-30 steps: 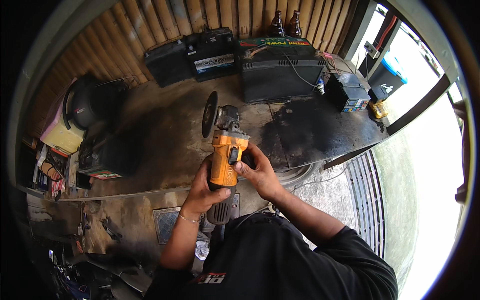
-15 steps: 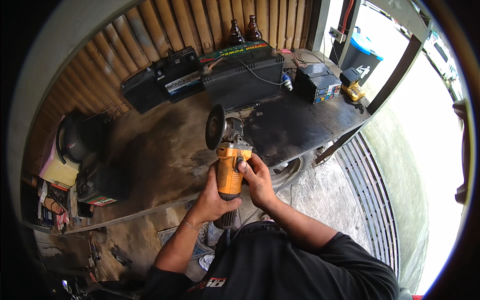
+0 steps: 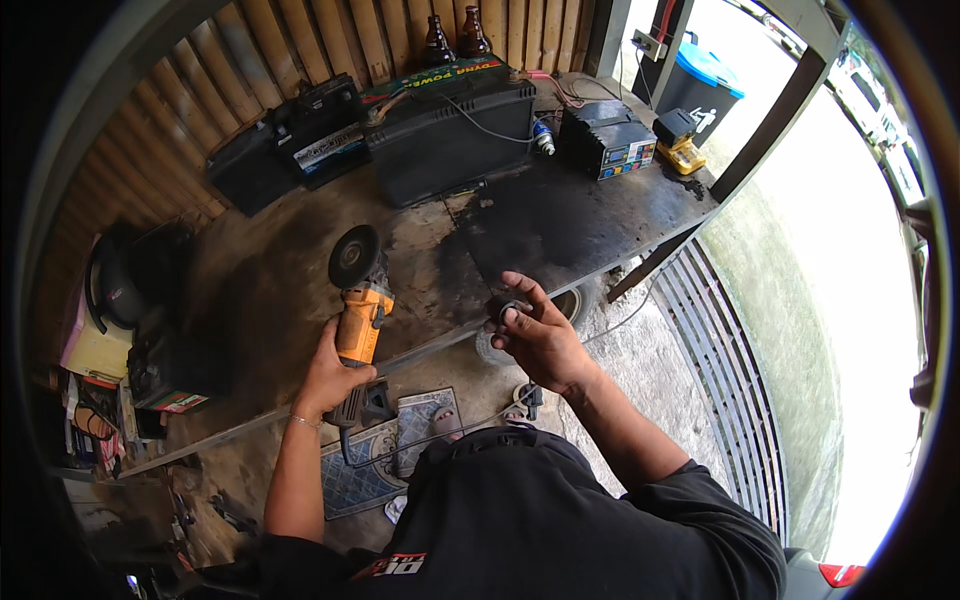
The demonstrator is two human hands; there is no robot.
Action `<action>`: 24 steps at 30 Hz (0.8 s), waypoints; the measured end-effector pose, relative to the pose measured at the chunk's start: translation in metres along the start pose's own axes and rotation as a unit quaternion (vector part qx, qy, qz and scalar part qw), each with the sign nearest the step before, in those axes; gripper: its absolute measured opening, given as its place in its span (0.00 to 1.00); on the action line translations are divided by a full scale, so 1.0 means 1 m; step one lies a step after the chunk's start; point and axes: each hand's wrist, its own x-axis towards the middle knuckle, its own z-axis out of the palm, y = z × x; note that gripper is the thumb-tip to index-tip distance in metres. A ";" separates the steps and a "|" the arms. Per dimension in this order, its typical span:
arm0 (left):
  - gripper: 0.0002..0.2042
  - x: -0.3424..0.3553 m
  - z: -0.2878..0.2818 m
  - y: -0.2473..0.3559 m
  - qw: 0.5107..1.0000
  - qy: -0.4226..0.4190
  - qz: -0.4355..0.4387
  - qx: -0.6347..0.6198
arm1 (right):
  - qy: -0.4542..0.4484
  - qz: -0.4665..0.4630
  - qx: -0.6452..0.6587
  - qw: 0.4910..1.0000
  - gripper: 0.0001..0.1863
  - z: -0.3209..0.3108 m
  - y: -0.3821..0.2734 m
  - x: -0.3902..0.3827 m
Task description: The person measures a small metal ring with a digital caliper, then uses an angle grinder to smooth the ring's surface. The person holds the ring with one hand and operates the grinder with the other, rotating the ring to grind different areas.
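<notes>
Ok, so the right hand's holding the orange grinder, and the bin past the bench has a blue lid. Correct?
Wrong hand: in the head view the left hand holds the orange grinder; the right hand has a small dark thing. The bin past the bench does have a blue lid.

- Strong daylight from R; outdoor ground (image 3: 800,270) blown out, approx. white.
- Bench (image 3: 290,270) dim, esp. L end; I can't read detail lower L.
- Fisheye bends grating (image 3: 722,372); blk vignette round my view.
- Grinder (image 3: 358,328) fairly sharp; I see small glints on bottles (image 3: 474,40).
</notes>
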 end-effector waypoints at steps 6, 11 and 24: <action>0.51 0.022 -0.018 -0.031 0.995 0.016 0.037 0.089 | 0.017 -0.039 -0.058 0.997 0.22 0.011 0.010 0.014; 0.53 0.028 -0.022 -0.036 0.990 0.010 0.018 0.137 | -0.006 -0.035 -0.088 0.995 0.25 0.021 0.013 0.025; 0.53 0.034 -0.026 -0.035 0.959 0.013 0.053 0.279 | 0.035 -0.074 -0.200 0.976 0.19 0.036 0.024 0.059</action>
